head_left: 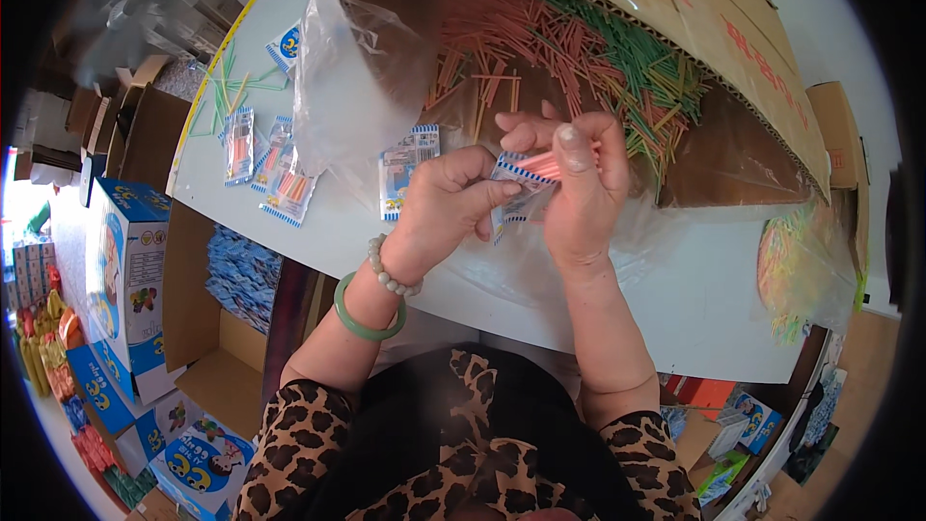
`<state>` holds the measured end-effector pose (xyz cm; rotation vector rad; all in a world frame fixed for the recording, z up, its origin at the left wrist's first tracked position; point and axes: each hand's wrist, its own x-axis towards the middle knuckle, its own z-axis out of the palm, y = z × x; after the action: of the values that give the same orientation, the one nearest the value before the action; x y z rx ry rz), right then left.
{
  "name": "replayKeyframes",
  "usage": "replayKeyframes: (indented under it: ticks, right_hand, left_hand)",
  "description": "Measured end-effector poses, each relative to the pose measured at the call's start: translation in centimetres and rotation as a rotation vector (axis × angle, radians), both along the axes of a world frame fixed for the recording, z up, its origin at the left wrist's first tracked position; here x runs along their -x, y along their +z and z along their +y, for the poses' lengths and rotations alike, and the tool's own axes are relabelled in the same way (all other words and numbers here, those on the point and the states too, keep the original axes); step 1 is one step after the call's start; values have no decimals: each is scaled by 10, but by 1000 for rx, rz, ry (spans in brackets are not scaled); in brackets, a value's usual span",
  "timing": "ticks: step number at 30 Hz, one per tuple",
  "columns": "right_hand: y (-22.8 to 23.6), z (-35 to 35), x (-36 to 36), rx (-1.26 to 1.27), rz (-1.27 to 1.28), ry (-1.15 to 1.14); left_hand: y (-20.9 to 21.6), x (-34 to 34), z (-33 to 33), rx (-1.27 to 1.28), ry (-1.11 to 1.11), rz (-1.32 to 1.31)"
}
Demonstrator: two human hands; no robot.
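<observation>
In front of me, my left hand [439, 195] pinches a small clear packet [508, 172] with blue-striped edges. My right hand [586, 188] has its fingers curled round a bunch of thin pink sticks [542, 165], whose ends lie at the packet's mouth. Whether they are inside the packet is hard to tell. Just beyond both hands, a large cardboard box [738, 159] lies with its opening toward me, full of loose pink, green and yellow sticks [521, 24]. Another packet [394, 191] lies flat beside my left hand.
Several filled packets [287, 195] and loose green sticks [236, 85] lie on the white table [328, 232] at left. Clear plastic sheeting [333, 87] hangs from the box. At right sits a bag of sticks [801, 265]. An open carton of blue packets [246, 275] stands lower left.
</observation>
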<state>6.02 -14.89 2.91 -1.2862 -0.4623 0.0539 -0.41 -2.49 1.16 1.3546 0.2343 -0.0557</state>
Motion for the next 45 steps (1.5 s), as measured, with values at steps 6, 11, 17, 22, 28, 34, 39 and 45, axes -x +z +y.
replayKeyframes:
  ticks: [6, 11, 17, 22, 28, 34, 39, 45]
  right_hand:
    - [2, -2, 0, 127, -8, 32]
    - [-4, -3, 0, 233, -23, 143]
    - [5, -24, -2, 607, -179, 244]
    - [8, -27, -2, 587, 202, 180]
    - [-1, -25, 10, 544, 287, 216]
    - [0, -13, 32, 580, 56, 305]
    - [-2, 1, 34, 762, 114, 284]
    - [-44, 59, 26, 1381, -187, 35]
  left_hand:
    - [-2, 0, 0, 65, -9, -45]
    - [-7, -6, -8, -98, 24, -344]
    - [-15, -3, 6, 304, 74, -202]
    - [-10, -1, 5, 241, 14, -284]
    - [-1, 15, 11, 285, 40, -242]
    - [-5, 40, 23, -75, 115, -350]
    - [-8, 69, 77, -284, 474, -17]
    - [-44, 48, 134, -1802, 799, -219]
